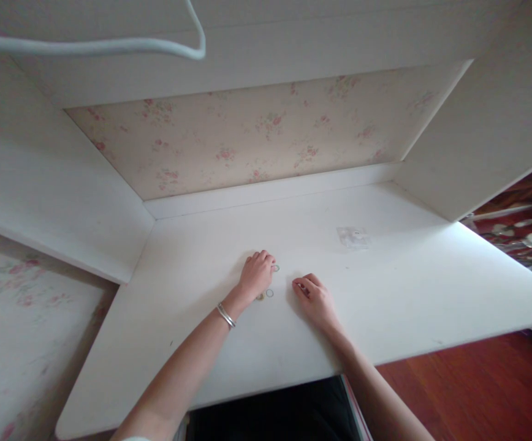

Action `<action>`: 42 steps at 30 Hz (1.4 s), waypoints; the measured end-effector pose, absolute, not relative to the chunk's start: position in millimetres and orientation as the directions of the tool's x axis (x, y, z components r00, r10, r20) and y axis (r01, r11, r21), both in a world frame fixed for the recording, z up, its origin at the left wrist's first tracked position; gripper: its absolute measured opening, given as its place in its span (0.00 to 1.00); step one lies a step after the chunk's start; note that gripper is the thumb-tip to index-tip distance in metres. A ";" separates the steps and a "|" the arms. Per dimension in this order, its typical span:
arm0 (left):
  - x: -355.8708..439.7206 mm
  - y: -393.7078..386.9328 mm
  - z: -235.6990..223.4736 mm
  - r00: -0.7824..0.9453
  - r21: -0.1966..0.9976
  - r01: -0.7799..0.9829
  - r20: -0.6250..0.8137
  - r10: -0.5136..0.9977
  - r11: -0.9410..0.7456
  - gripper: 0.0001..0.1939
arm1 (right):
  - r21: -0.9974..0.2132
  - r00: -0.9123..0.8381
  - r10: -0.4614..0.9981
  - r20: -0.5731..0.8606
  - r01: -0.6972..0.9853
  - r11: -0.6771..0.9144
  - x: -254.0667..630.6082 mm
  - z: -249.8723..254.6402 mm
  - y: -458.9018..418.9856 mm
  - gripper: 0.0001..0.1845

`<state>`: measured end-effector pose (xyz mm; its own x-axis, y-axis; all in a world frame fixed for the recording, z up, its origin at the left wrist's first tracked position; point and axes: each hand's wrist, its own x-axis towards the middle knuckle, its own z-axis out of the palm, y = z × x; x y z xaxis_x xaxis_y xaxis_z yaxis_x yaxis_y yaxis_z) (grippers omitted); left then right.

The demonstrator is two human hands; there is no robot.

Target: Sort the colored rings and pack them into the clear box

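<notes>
On the white desk (385, 294), left hand (257, 275) curled beside small rings (269, 293); right hand (314, 300) loosely curled, grasping nothing.

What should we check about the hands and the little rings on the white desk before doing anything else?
1. Left hand resting on the desk: ok.
2. Small ring at the left fingertips: ok, touching or just beside.
3. Ring and darker piece below the left hand lying loose: ok.
4. Right hand holding something: cannot tell.
5. Small clear bag lying apart from both hands: ok.
</notes>
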<state>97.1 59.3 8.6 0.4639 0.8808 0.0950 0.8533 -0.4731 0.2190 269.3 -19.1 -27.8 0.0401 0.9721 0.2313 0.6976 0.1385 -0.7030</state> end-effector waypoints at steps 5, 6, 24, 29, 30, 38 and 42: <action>98.0 63.4 8.0 0.497 0.209 0.837 0.092 0.863 -0.505 0.09 | -0.704 0.045 0.972 0.232 0.697 0.136 269.2 -26.1 -19.4 0.15; 97.9 63.6 8.0 0.502 0.212 0.834 0.092 0.860 -0.509 0.09 | -0.703 0.044 0.972 0.231 0.698 0.136 269.3 -26.0 -19.5 0.14; 94.3 66.4 7.7 0.518 0.284 0.807 0.080 0.852 -0.517 0.10 | -0.687 0.039 0.971 0.235 0.713 0.138 269.9 -25.9 -20.2 0.15; 90.5 65.3 13.3 0.518 0.307 0.799 0.085 0.851 -0.517 0.12 | -0.674 0.027 0.970 0.241 0.724 0.147 269.8 -23.6 -20.5 0.15; 89.5 64.8 15.2 0.519 0.309 0.797 0.086 0.850 -0.519 0.12 | -0.673 0.027 0.970 0.242 0.725 0.147 269.7 -23.6 -20.5 0.15; 77.6 56.8 28.3 0.552 0.452 0.730 0.053 0.832 -0.513 0.13 | -0.672 0.025 0.973 0.230 0.727 0.141 269.6 -24.5 -21.3 0.14; 69.2 50.6 29.9 0.559 0.440 0.739 0.024 0.829 -0.511 0.15 | -0.668 0.019 0.974 0.226 0.731 0.141 269.4 -23.5 -21.6 0.14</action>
